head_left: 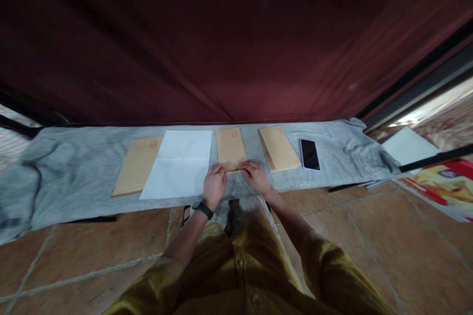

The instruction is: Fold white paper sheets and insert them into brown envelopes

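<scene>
A brown envelope (229, 146) lies in the middle of a narrow bench covered with grey cloth (74, 167). My left hand (214, 184) and my right hand (255, 176) both rest at its near edge, fingers curled and pinching that edge. A black band sits on my left wrist. A white sheet of paper (181, 162) with fold creases lies just left of the envelope, partly over another brown envelope (136, 165). A further brown envelope stack (279, 147) lies to the right.
A black phone (309, 154) lies face up right of the envelopes. A dark red curtain (221, 39) hangs behind the bench. The floor is brown tile (369, 236). A white sheet (408, 146) and a colourful printed poster (443, 184) lie at the right.
</scene>
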A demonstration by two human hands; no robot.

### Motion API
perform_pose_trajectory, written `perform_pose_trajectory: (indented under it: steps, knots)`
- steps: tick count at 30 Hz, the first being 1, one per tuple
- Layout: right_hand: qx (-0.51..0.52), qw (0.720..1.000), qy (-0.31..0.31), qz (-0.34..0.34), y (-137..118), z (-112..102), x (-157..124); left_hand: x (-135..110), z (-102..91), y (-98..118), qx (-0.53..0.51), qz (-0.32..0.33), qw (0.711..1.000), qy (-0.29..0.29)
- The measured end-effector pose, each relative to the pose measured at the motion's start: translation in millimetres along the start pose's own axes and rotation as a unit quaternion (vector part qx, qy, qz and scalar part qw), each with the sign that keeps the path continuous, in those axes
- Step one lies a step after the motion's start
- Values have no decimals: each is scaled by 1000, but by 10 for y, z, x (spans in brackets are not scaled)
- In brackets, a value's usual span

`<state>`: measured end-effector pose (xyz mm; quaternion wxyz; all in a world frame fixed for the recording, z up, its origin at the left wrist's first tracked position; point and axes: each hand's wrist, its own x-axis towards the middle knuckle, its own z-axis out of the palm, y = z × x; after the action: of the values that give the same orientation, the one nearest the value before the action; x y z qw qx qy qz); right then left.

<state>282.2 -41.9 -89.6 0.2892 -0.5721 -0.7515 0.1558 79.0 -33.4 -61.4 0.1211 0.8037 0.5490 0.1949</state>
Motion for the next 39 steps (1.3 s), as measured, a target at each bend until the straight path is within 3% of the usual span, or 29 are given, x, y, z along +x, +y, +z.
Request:
perform_pose_trajectory:
  steps: [11, 15, 20, 27, 34, 39]
  knots:
    - [-42, 998, 22, 42, -68, 46, 43, 59, 11, 55, 46, -46, 998, 14]
    - [-51, 998, 15, 45, -74, 52, 51, -12, 12, 99, 68, -8, 998, 5]
    - [-49, 998, 14, 48, -81, 58, 45, -231, 181, 189, -6, 98, 995, -8]
    - [-53, 998, 11, 44, -90, 37, 34, -306, 269, 195, -18, 80, 996, -29]
    - [-36, 998, 5, -45, -370, 108, -155, -312, 314, 186, -18, 62, 998, -22]
    - [-39, 999, -5, -25, -499, 145, -290, -338, 350, 181, -4, 66, 998, -22]
